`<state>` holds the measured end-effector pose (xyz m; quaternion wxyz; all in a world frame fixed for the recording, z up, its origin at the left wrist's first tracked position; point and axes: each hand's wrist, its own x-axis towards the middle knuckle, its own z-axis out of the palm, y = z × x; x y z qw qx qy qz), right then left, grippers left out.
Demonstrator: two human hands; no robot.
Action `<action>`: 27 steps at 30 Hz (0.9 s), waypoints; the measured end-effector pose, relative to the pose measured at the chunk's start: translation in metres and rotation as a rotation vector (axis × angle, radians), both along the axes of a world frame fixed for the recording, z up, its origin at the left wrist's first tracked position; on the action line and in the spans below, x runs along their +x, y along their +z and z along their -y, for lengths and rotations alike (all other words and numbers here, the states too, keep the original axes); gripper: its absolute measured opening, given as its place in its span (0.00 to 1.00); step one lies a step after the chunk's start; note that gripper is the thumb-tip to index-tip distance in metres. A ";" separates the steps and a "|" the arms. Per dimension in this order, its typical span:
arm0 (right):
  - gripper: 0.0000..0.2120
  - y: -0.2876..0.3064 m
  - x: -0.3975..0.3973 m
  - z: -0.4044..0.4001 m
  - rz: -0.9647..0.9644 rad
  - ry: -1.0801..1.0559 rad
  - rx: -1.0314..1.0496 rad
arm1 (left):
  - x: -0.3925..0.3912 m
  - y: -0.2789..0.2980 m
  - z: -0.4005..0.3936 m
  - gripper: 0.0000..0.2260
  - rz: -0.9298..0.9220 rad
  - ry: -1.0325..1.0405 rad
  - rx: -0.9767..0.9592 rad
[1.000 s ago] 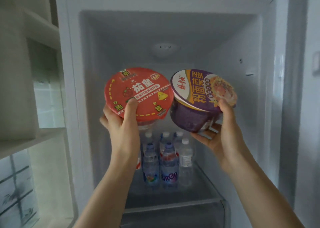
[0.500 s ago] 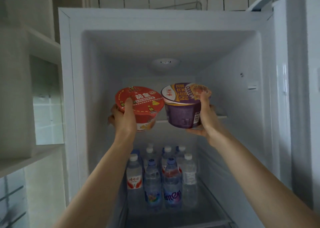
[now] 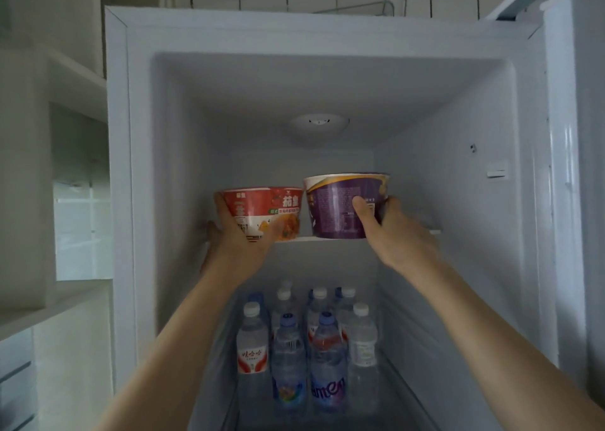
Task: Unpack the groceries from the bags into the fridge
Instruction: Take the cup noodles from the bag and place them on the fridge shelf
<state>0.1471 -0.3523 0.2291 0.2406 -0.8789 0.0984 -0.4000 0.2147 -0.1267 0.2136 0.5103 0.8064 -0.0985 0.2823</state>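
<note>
Two instant noodle bowls held at the front edge of the fridge's upper shelf.

The left hand (image 3: 240,244) has its fingers curled round the red noodle bowl (image 3: 265,212); the right hand (image 3: 393,230) grips the purple noodle bowl (image 3: 343,206), thumb on its near side. The bowls stand upright, side by side, touching, at the upper shelf (image 3: 327,239) of the fridge (image 3: 137,168). Water bottles (image 3: 304,348) stand below.

Upper shelf: open room above and behind.
I see the red bowl (image 3: 265,212) and purple bowl (image 3: 343,206) filling the shelf's (image 3: 406,233) front edge; below, water bottles (image 3: 307,342) crowd the lower shelf's middle.
</note>
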 end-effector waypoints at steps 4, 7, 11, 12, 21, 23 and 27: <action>0.44 -0.002 -0.004 -0.005 0.060 -0.223 -0.096 | -0.014 -0.015 0.010 0.48 0.158 0.196 0.135; 0.43 -0.002 0.003 -0.007 0.216 -0.121 -0.164 | -0.021 -0.014 0.015 0.46 0.276 0.387 0.295; 0.38 0.004 0.018 -0.010 0.319 0.214 -0.114 | -0.022 0.008 0.022 0.41 0.370 0.361 0.427; 0.36 0.006 0.022 -0.010 0.330 0.238 -0.106 | -0.017 0.012 0.024 0.38 0.385 0.346 0.472; 0.25 0.027 0.091 0.001 0.227 0.266 -0.149 | 0.063 0.048 0.023 0.22 0.269 0.366 0.656; 0.24 0.035 0.110 0.000 0.155 0.243 -0.153 | 0.075 0.053 0.028 0.18 0.269 0.376 0.687; 0.21 0.050 0.138 -0.001 0.019 0.268 -0.099 | 0.097 0.061 0.033 0.14 0.248 0.431 0.817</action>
